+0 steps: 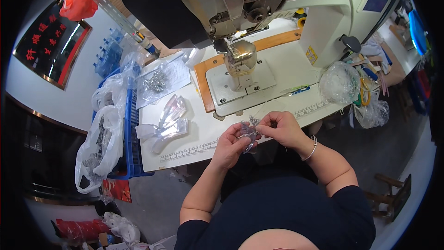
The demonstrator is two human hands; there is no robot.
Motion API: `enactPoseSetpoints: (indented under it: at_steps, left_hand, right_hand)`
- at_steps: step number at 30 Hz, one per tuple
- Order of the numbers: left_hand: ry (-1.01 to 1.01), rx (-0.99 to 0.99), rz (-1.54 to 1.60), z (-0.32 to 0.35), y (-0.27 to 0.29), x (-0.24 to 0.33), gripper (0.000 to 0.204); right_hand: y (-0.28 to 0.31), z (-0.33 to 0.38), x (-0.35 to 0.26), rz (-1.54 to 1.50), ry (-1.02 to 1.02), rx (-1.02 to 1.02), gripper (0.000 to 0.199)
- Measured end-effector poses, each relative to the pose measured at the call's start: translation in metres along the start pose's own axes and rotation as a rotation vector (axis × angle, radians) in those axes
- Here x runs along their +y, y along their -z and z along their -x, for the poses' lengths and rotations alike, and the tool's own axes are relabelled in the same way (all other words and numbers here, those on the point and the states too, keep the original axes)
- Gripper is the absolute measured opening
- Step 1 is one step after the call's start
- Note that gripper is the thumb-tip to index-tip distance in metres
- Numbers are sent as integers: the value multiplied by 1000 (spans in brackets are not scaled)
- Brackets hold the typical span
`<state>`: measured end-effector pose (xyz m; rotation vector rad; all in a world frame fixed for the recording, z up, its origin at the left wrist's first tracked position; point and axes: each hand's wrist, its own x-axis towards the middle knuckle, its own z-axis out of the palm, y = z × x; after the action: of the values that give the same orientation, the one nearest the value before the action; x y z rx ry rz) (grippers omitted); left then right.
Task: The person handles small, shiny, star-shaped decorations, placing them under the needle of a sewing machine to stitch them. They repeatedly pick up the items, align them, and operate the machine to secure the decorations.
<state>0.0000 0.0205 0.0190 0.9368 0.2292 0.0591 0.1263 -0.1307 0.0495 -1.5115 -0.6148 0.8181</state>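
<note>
Both hands meet just off the near edge of the white worktop (194, 134), at about 6 o'clock from the sewing machine (259, 14). Between them sits a small clear plastic piece (248, 132) with a bit of metal at its top. The left hand (230, 146) is closed around its lower part from 8 o'clock; the right hand (282, 129) pinches its upper end from 3 o'clock, fingers narrow. The piece's long axis runs roughly from 6 to 12 o'clock, top end toward the machine; finer detail is too small to tell.

A silver bangle (311, 148) circles the right wrist. A printed ruler strip (194, 150) runs along the worktop's near edge, just beyond the left hand. At 10 o'clock from the hands lie clear plastic bags (169, 120), with bare worktop between them and the hands. Farther at 9 o'clock a blue crate (132, 134) holds filled bags. At 2 o'clock a bag of clear material (340, 83) sits by the right-hand edge.
</note>
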Motion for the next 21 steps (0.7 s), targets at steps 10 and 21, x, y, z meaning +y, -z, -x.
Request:
enactPoseSetpoints:
  at_steps: [10, 21]
  left_hand:
    - [-32, -11, 2, -1, 1, -3, 46]
    - [-26, -70, 27, -5, 11, -10, 44]
  right_hand:
    - [-6, 2, 3, 119, 108, 98, 18]
    - [-8, 3, 11, 305, 306, 204, 23]
